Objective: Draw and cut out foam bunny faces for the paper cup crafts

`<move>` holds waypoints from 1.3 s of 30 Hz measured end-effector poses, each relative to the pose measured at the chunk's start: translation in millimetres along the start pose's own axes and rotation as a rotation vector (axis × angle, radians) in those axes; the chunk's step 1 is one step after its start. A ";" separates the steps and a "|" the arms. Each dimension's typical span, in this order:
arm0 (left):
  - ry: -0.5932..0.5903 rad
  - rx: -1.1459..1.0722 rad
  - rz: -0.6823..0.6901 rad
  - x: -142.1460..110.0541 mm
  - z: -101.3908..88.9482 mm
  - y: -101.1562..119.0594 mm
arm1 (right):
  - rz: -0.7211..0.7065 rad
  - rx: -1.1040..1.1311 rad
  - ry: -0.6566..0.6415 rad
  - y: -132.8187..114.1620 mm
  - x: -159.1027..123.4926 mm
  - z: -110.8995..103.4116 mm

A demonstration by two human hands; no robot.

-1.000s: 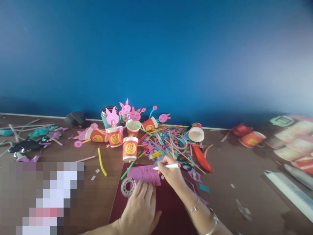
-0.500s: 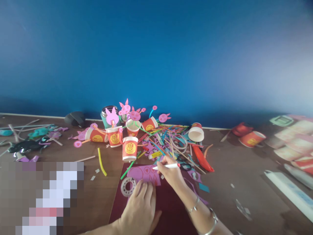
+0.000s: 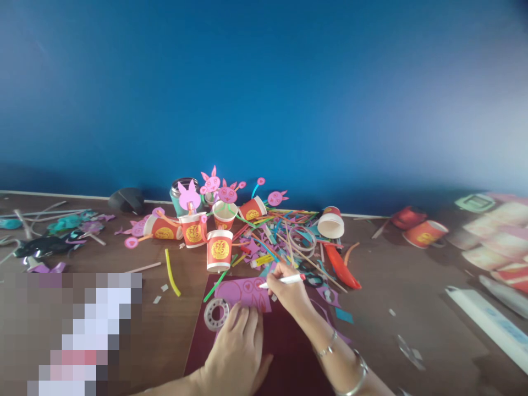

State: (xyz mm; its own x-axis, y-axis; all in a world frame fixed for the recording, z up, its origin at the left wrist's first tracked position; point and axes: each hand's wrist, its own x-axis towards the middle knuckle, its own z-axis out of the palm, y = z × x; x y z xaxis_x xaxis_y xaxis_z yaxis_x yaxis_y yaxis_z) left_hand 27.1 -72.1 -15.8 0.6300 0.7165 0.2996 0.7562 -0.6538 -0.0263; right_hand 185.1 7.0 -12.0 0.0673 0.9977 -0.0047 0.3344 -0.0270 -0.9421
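My right hand point(image 3: 289, 289) grips a white marker point(image 3: 290, 279) with a red end, its tip over the right part of a pink-purple sheet point(image 3: 231, 290). Red outlines are drawn on that sheet: a large oval, small circles with hearts, and ear-like shapes. Flat on the lower edge of the sheet lies my left hand point(image 3: 239, 346), fingers stretched out and holding it down. A roll of tape point(image 3: 216, 314) rests just left of those fingers. Under everything is a dark red board point(image 3: 292, 352).
Red paper cups point(image 3: 219, 250) with pink animal faces and straws stand behind the sheet. Behind my right hand is a heap of straws and scraps point(image 3: 284, 236). A red pouch-like thing point(image 3: 342, 267) lies right of it. A white power strip point(image 3: 487, 324) is far right.
The marker and my right hand have shifted very slightly to the right. My left hand and the sheet stay in place.
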 end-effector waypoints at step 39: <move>-0.106 -0.041 0.091 0.9 -0.3 -1.3 | -0.073 -0.004 0.003 -5.5 -3.8 4.3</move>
State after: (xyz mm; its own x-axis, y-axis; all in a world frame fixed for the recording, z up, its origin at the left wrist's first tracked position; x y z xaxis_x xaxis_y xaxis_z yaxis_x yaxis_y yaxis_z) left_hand 26.6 -70.7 -15.3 0.7123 0.6741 0.1957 0.6887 -0.7250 -0.0094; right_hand 179.0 3.6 -8.2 0.0457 0.9968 0.0652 0.3423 0.0457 -0.9385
